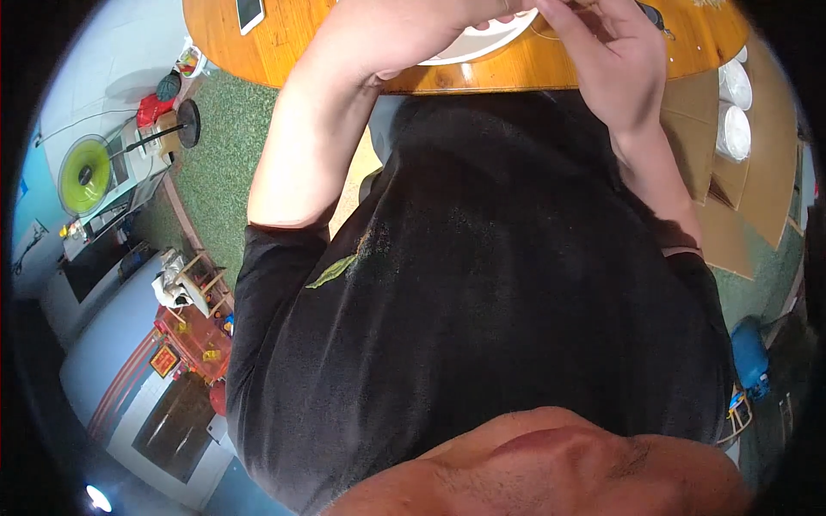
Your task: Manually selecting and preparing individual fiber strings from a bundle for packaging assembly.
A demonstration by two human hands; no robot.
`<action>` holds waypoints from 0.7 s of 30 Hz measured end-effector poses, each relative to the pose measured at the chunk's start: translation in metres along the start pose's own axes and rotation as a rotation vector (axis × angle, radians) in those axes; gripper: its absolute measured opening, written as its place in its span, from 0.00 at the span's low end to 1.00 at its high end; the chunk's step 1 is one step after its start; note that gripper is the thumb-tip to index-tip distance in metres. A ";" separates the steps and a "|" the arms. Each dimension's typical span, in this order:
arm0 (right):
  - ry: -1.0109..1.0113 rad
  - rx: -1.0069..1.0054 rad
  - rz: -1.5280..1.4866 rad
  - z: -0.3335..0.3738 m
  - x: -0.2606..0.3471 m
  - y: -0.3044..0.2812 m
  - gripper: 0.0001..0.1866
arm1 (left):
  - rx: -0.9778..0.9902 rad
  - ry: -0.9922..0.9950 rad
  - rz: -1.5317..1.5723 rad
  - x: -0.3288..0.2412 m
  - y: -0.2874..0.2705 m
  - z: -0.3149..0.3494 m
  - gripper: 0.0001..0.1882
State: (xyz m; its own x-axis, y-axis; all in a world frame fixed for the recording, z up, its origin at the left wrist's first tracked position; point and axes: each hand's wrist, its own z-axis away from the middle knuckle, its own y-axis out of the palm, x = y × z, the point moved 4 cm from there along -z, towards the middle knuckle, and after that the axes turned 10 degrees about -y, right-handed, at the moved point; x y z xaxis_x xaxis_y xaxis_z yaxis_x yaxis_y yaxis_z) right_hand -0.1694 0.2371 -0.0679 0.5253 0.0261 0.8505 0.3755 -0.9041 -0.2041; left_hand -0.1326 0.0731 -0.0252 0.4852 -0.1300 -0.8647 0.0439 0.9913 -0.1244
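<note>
Both my hands meet over the near edge of a wooden table, cut off in part by the top of the view. A white plate or shallow bowl (469, 53) lies beneath them, its near rim showing. My left hand (417, 33) reaches in from the left with its fingers bent together above the plate. From the other side my right hand (618, 53) comes in, thumb and fingers curled into a pinch. A thin thread-like line (539, 35) hangs near the right thumb. What the fingertips hold is too small and too cut off to make out.
On the orange-brown table (292, 53) lie a phone (250, 14) at left and a small black object (654, 16) at right. White round containers (734, 131) stand by cardboard sheets (727, 228) on the right. A standing fan (85, 175) is at left.
</note>
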 end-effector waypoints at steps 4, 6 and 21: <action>-0.234 -0.095 0.166 0.002 0.014 -0.006 0.08 | -0.029 0.032 -0.033 0.005 -0.004 -0.005 0.20; -0.415 -0.092 0.333 0.006 0.021 -0.012 0.10 | -0.019 0.024 -0.021 0.005 -0.004 -0.007 0.20; -0.392 0.030 0.482 0.002 0.041 -0.005 0.08 | -0.085 0.033 -0.029 0.003 0.004 -0.003 0.19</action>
State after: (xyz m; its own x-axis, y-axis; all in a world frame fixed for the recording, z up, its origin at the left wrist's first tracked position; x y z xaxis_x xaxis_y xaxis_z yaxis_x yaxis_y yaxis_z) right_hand -0.1481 0.2435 -0.0327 0.8802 -0.2223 0.4193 0.0443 -0.8412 -0.5389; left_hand -0.1330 0.0769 -0.0298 0.4554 -0.1610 -0.8756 -0.0177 0.9817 -0.1897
